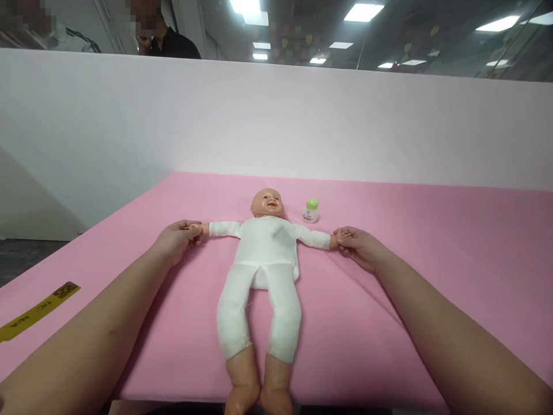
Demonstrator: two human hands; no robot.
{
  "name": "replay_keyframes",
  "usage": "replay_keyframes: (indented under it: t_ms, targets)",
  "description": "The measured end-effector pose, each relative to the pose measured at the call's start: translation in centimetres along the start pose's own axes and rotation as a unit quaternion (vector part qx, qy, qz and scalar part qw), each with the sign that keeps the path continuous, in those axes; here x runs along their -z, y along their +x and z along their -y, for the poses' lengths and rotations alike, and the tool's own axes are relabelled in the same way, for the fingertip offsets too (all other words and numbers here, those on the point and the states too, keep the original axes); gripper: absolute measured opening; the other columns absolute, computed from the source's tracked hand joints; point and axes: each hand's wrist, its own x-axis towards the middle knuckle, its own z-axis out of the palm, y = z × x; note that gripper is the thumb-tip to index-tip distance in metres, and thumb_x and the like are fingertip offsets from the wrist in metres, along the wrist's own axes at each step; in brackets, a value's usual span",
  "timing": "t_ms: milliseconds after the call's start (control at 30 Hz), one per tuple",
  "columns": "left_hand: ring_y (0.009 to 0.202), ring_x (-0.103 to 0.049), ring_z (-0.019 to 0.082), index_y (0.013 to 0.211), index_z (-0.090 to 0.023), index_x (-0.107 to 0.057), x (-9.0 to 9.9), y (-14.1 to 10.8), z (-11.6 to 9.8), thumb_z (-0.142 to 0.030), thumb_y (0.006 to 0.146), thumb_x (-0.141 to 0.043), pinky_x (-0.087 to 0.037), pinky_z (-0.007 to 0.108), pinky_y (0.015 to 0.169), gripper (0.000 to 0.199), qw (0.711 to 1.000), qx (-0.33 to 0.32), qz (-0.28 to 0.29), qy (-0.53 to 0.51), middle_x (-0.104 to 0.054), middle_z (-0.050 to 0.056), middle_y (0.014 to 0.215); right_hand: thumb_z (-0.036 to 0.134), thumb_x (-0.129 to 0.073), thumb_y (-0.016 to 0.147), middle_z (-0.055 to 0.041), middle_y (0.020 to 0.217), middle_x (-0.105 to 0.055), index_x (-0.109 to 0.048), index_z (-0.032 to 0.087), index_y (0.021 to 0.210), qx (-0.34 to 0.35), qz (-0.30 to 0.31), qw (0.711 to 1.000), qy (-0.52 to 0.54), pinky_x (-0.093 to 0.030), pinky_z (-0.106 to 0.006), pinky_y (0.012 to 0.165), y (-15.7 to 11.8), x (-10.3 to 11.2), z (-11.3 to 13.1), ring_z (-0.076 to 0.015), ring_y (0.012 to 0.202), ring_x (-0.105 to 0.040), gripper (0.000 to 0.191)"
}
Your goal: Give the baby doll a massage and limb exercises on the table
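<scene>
One small jar (310,213) is the only container on the pink tabletop (345,346), standing upright at about two o'clock from the chest of a baby doll (266,245). Its green lid (311,204) is on; the lower body looks clear or whitish with some print, and I cannot tell what is inside. The jar sits near the doll's head, apart from it, just beyond the three-o'clock arm.

The doll lies on its back mid-table, in white clothes, head toward twelve, bare feet toward six at the near edge. Its arms are spread wide. At nine o'clock the left hand (179,239) grips one doll hand between thumb and fingers; at three o'clock the right hand (358,246) grips the other. Between eight and nine lies a yellow strip (38,314) with a printed code.
</scene>
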Motion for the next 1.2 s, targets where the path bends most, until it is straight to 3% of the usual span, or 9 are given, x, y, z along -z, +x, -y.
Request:
replay_keyframes:
  t_ms: [167, 300, 500, 600, 700, 800, 933, 1200]
  targets:
    - [0.063, -0.065, 0.017, 0.09, -0.014, -0.074, 0.1, -0.1, 0.2, -0.04, 0.068, -0.096, -0.057, 0.028, 0.058, 0.041, 1.0, -0.011, -0.014, 0.004, -0.071, 0.008, 0.078, 0.038, -0.094, 0.077, -0.003, 0.077, -0.066, -0.069, 0.018, 0.087, 0.022, -0.033, 0.998, -0.039, -0.04, -0.025, 0.054, 0.0, -0.6, -0.2, -0.0116, 0.061, -0.05, 0.033]
    - [0.062, -0.066, 0.017, 0.095, -0.013, -0.076, -0.1, 0.0, 0.2, -0.04, 0.077, -0.089, -0.061, 0.031, 0.06, 0.035, 0.999, -0.007, -0.035, -0.002, -0.072, 0.011, 0.082, 0.049, -0.083, 0.087, -0.0002, 0.069, -0.058, -0.068, 0.017, 0.084, 0.021, -0.073, 0.996, -0.045, -0.035, -0.022, 0.049, 0.3, -1.0, -0.4, -0.0098, 0.056, -0.044, 0.035]
    - [0.065, -0.07, 0.02, 0.103, -0.008, -0.076, -0.4, 0.0, 0.1, -0.021, 0.082, -0.078, -0.067, 0.043, 0.072, 0.026, 0.999, 0.011, -0.046, -0.014, -0.075, 0.017, 0.09, 0.034, -0.074, 0.093, -0.0046, 0.077, -0.063, -0.072, 0.017, 0.093, 0.006, -0.107, 0.994, -0.03, -0.04, -0.021, 0.047, 0.6, -1.1, -0.5, -0.0106, 0.058, -0.047, 0.018]
    - [0.068, -0.072, 0.02, 0.108, -0.008, -0.075, -0.4, -0.1, 0.0, -0.016, 0.077, -0.08, -0.067, 0.044, 0.078, 0.032, 0.999, 0.015, -0.021, -0.026, -0.076, 0.018, 0.094, 0.022, -0.076, 0.09, -0.0084, 0.091, -0.069, -0.074, 0.017, 0.102, -0.011, -0.081, 0.997, -0.002, -0.052, -0.022, 0.055, 0.4, -0.9, -0.2, -0.0123, 0.066, -0.056, 0.013]
    - [0.07, -0.072, 0.019, 0.109, -0.009, -0.076, -0.3, -0.1, -0.1, -0.015, 0.07, -0.087, -0.067, 0.04, 0.078, 0.041, 1.0, 0.011, 0.001, -0.029, -0.076, 0.016, 0.096, 0.019, -0.081, 0.086, -0.0108, 0.104, -0.072, -0.075, 0.019, 0.109, -0.019, -0.029, 0.999, 0.011, -0.061, -0.027, 0.072, 0.1, -0.4, 0.0, -0.0164, 0.08, -0.065, 0.024]
    - [0.069, -0.07, 0.018, 0.106, -0.01, -0.076, -0.1, 0.0, 0.0, -0.02, 0.065, -0.093, -0.064, 0.033, 0.071, 0.045, 1.0, 0.002, 0.014, -0.022, -0.076, 0.014, 0.093, 0.021, -0.089, 0.081, -0.01, 0.109, -0.072, -0.074, 0.021, 0.113, -0.018, 0.007, 1.0, 0.008, -0.063, -0.031, 0.082, -0.1, 0.0, 0.1, -0.0187, 0.087, -0.068, 0.035]
    - [0.066, -0.068, 0.017, 0.098, -0.013, -0.075, 0.1, 0.0, 0.0, -0.033, 0.066, -0.097, -0.057, 0.027, 0.059, 0.044, 1.0, -0.001, 0.012, 0.008, -0.074, 0.01, 0.082, 0.027, -0.095, 0.077, -0.0064, 0.096, -0.071, -0.073, 0.019, 0.11, 0.0, 0.031, 0.999, -0.024, -0.06, -0.03, 0.073, -0.1, 0.2, -0.1, -0.0159, 0.075, -0.065, 0.04]
    - [0.065, -0.069, 0.019, 0.093, -0.014, -0.073, -0.2, -0.1, 0.1, -0.045, 0.077, -0.089, -0.059, 0.03, 0.058, 0.038, 1.0, -0.002, -0.011, 0.016, -0.073, 0.011, 0.083, 0.046, -0.093, 0.078, -0.0011, 0.069, -0.062, -0.066, 0.019, 0.084, 0.021, -0.029, 0.995, -0.089, -0.042, -0.027, 0.053, 0.0, -0.9, -0.2, -0.0132, 0.059, -0.053, 0.039]
